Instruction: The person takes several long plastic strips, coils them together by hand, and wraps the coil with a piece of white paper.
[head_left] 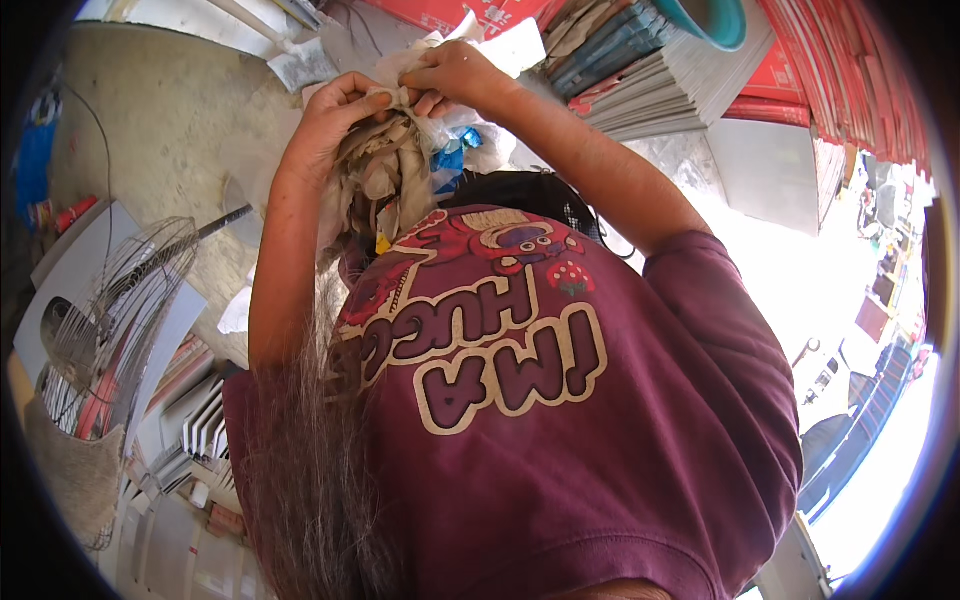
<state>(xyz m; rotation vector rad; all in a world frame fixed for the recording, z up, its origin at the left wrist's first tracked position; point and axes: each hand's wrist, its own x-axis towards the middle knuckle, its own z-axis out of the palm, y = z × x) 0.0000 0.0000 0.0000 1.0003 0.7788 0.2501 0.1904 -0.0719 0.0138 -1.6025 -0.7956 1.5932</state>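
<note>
Both hands meet at the top of the view, at the twisted neck of a translucent plastic bag stuffed with crumpled brownish material. My left hand pinches one side of the gathered plastic between thumb and fingers. From the other side my right hand is closed on the same neck, its fingertips close to the left ones. Whether the neck is knotted cannot be made out. A shiny blue wrapper lies against the bag's right side. Below it, a black mesh item shows partly behind my maroon shirt.
A wire-cage fan stands at the left on the concrete floor. Stacks of flat grey cardboard and red cardboard rise at the upper right, around a teal bucket. A white box sits beneath them.
</note>
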